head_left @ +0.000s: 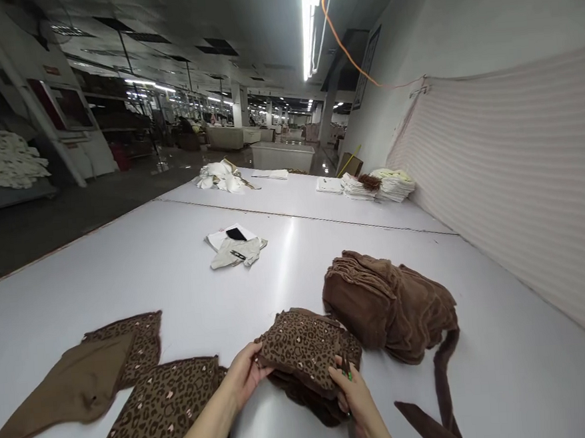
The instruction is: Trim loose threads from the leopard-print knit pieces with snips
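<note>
Left: brown leopard-print fabric pieces (159, 395), spread flat. Centre: brown leopard-print fabric stack (299, 345) over white surface (176, 280), gripped at both sides by left hand (248, 374) and right hand (355, 393), seemingly to hold layers together; small dark snips (346, 367) in right grip. Right: folded brown plush-fabric pile (388, 299), just beside.

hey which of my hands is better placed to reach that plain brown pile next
Probably your right hand: it's nearer the plain brown pile, though it holds a small dark tool. Your left hand grips the left edge of the leopard-print stack.
</note>
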The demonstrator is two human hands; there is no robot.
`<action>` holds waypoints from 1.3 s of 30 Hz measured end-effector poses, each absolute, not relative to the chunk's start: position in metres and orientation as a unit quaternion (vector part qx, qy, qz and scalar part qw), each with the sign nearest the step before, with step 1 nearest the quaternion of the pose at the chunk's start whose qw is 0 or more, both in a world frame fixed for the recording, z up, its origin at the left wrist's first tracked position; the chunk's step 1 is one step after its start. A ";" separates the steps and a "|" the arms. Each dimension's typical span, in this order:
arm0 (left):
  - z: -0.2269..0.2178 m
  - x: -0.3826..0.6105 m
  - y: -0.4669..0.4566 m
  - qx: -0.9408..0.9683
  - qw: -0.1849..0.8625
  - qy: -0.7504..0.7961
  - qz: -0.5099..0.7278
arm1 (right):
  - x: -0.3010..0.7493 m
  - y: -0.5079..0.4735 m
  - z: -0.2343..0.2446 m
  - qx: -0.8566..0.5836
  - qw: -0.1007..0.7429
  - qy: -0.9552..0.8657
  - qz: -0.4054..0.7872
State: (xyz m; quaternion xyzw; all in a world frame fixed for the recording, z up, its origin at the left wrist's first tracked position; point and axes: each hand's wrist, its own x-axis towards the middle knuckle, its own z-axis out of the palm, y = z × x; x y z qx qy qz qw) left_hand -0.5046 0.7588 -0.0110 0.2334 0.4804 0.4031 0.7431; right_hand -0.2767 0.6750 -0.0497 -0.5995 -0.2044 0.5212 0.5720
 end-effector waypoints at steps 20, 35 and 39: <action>0.011 -0.780 0.667 0.124 0.707 0.456 0.526 | -0.504 0.685 -0.015 -0.547 0.404 -0.554 0.480; -0.033 -0.773 0.677 0.618 0.390 0.582 0.358 | -0.525 0.652 -0.080 -0.647 0.364 -0.491 0.456; -0.041 -0.715 0.688 0.736 0.415 0.496 0.201 | -0.533 0.651 -0.086 -0.662 0.377 -0.490 0.425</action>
